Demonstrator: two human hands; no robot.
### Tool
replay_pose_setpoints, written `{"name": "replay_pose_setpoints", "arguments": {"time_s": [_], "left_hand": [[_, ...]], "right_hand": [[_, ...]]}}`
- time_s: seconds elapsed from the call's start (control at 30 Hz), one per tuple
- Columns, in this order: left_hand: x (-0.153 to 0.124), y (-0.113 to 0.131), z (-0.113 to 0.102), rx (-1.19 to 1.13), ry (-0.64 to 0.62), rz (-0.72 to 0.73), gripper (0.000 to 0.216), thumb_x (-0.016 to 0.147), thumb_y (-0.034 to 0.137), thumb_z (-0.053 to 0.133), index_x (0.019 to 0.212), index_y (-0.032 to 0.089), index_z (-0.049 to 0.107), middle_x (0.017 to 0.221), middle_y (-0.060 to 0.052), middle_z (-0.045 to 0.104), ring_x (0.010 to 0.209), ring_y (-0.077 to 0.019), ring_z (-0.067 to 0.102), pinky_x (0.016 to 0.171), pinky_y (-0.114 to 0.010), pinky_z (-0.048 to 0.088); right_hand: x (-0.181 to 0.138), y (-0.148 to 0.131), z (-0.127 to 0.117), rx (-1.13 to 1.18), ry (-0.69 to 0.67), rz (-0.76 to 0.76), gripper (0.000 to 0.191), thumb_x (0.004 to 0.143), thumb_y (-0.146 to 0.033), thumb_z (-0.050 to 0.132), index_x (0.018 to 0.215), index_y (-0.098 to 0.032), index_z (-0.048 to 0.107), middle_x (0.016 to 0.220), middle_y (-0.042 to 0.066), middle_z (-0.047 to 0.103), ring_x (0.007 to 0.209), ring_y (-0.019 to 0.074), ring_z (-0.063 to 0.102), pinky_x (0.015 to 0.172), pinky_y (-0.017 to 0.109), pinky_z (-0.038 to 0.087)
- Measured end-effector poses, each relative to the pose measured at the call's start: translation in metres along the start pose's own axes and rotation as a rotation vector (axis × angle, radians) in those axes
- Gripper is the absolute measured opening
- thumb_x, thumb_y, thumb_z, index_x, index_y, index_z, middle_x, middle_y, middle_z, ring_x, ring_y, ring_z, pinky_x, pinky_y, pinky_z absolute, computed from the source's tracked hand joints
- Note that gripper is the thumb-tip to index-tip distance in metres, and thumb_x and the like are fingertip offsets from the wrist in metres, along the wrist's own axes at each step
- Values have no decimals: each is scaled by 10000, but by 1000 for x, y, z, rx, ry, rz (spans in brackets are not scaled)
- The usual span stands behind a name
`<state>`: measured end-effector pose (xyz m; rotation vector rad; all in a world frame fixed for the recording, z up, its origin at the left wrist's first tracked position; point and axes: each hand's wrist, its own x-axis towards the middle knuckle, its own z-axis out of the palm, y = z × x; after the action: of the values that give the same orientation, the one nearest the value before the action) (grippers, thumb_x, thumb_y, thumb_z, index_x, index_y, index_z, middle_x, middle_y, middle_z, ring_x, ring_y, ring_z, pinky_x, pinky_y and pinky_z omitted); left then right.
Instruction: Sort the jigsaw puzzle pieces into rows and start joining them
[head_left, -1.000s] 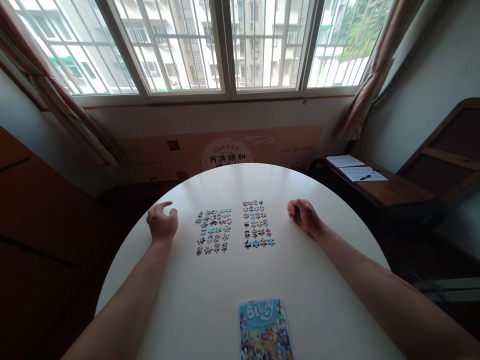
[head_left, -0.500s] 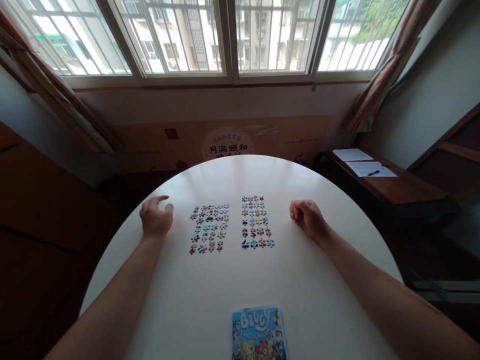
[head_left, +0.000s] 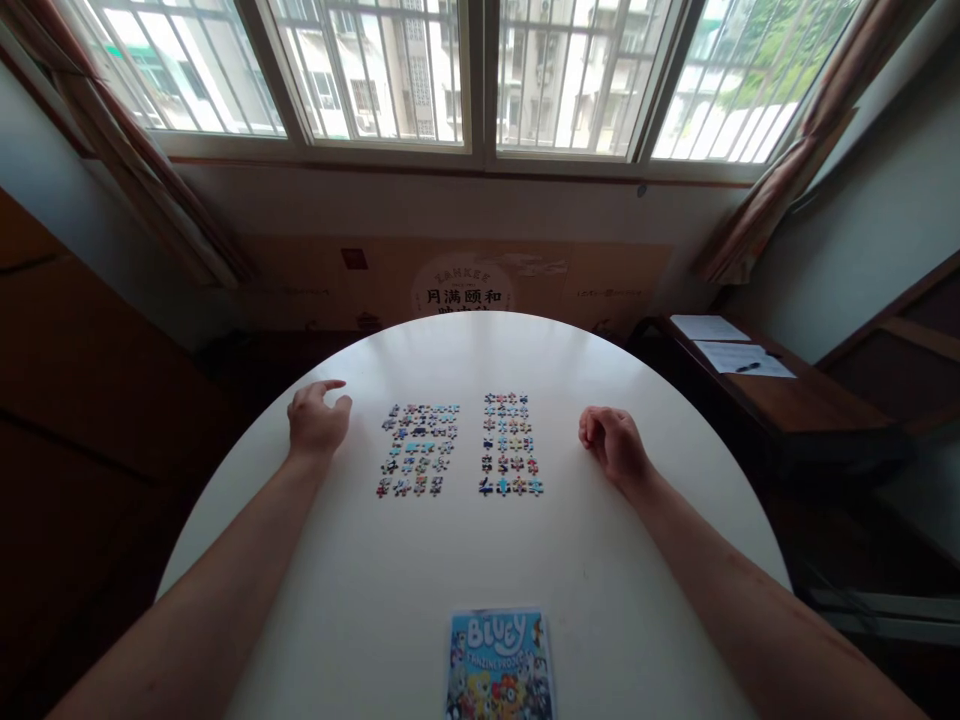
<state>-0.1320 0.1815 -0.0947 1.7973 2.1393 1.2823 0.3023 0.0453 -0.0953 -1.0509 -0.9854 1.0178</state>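
Small jigsaw puzzle pieces lie in rows on a white round table [head_left: 360,580], in two blocks: a left block of puzzle pieces [head_left: 418,447] and a right block of puzzle pieces [head_left: 508,444]. My left hand [head_left: 319,420] rests on the table to the left of the left block, thumb and index finger apart, holding nothing. To the right of the right block, my right hand [head_left: 613,440] rests on its side, fingers curled into a loose fist with nothing seen in it. Neither hand touches the pieces. A blue Bluey picture case [head_left: 499,665] lies near me.
Beyond the table's far edge is a wall with a printed panel [head_left: 300,270] under barred windows [head_left: 570,80]. At the right, a dark wooden side table [head_left: 817,405] carries sheets of paper [head_left: 731,358] and a pen [head_left: 748,367]. Curtains [head_left: 780,190] hang at both sides.
The view has shifted and tilted slightly. Both hands keep nearly the same pose beside the puzzle pieces, which stay in their rows.
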Motion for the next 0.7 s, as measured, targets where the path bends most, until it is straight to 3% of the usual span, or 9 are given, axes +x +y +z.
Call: {"name": "replay_pose_setpoints", "arguments": {"time_s": [0.33, 0.53, 0.63, 0.7], "left_hand": [[-1, 1, 1, -18, 1, 14, 288, 774, 191, 589, 1027, 182, 726, 1167, -138, 686, 1280, -352, 567, 1184, -508, 384], [-2, 3, -1, -31, 7, 10, 287, 766, 192, 583, 1015, 173, 722, 1147, -148, 685, 1233, -349, 587, 1155, -506, 402], [-2, 3, -2, -35, 13, -6, 288, 761, 201, 581, 1012, 171, 719, 1143, -164, 676, 1214, -367, 586, 1112, -531, 428], [-1, 4, -1, -39, 18, -8, 290, 760, 201, 575, 1010, 162, 715, 1139, -177, 674, 1214, -372, 584, 1111, -535, 423]], "right_hand": [[-4, 3, 3, -203, -73, -100, 417, 823, -365, 567, 443, -198, 526, 482, 23, 504, 494, 121, 428, 506, 271, 315], [-14, 3, 6, -402, -9, -211, 478, 843, -465, 648, 462, -185, 577, 442, 5, 510, 458, 117, 439, 525, 271, 361], [-16, -11, 7, -466, 19, -265, 484, 829, -528, 691, 502, -179, 617, 456, 7, 535, 460, 125, 467, 502, 270, 372], [-20, -35, 11, -486, 23, -308, 430, 811, -540, 727, 597, -170, 682, 534, 20, 602, 503, 136, 520, 505, 269, 404]]}}
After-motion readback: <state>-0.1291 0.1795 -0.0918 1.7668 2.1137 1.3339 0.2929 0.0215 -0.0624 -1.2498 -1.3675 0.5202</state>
